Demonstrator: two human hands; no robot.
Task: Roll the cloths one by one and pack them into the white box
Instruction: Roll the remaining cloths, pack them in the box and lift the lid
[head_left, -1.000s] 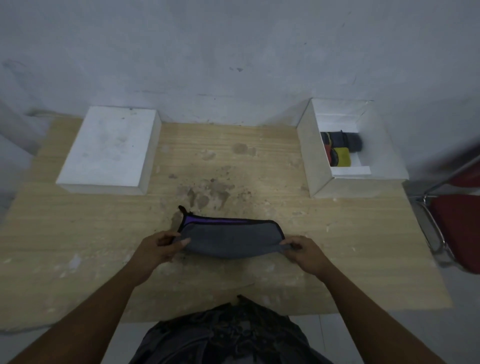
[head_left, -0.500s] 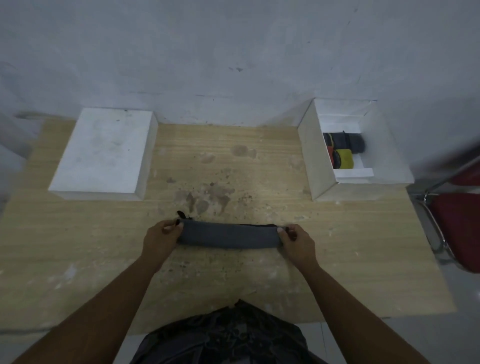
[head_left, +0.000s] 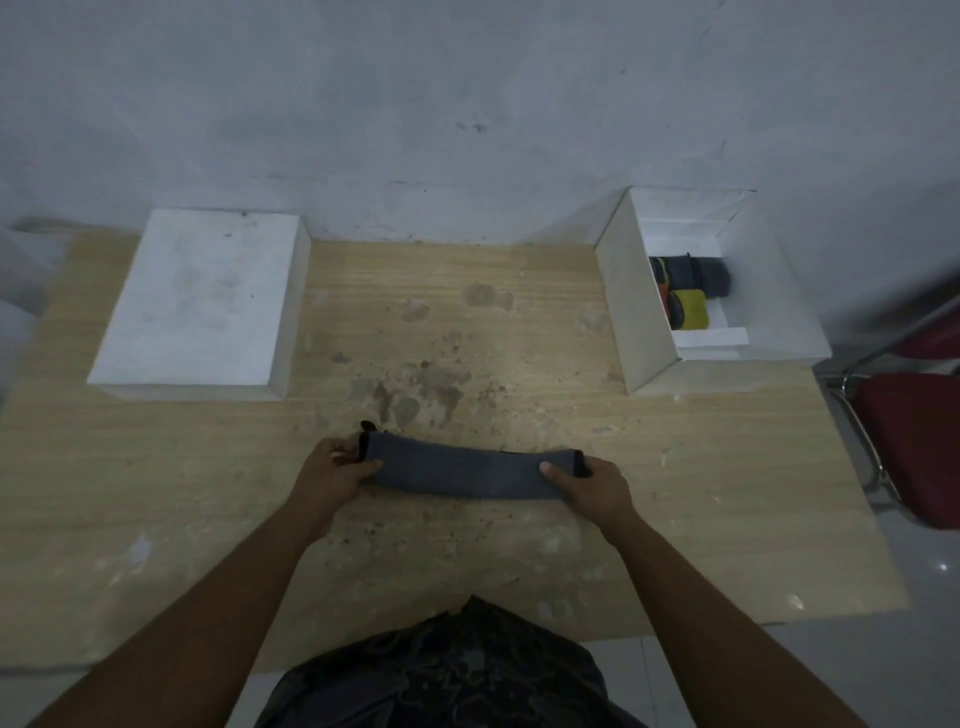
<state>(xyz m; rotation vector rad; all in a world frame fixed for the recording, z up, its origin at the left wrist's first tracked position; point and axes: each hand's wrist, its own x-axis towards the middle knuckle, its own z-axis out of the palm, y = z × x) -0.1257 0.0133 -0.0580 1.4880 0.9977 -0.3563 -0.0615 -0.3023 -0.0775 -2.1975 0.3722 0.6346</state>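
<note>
A grey cloth (head_left: 462, 470) with black edging lies as a long roll across the middle of the wooden table (head_left: 701, 493). My left hand (head_left: 332, 470) grips its left end and my right hand (head_left: 587, 483) grips its right end. The open white box (head_left: 644, 332) stands at the table's back right. Inside it lie a dark grey rolled cloth (head_left: 698, 275) and a yellow rolled cloth (head_left: 691, 310), with a red one barely visible at the left wall.
A closed white box or lid (head_left: 197, 306) rests at the back left of the table. A red chair with a metal frame (head_left: 914, 436) stands off the right edge. A grey wall runs behind the table.
The cloth went from a flat fold with a purple edge showing to a narrow tight roll. Both hands moved away from me with it, staying at its ends.
</note>
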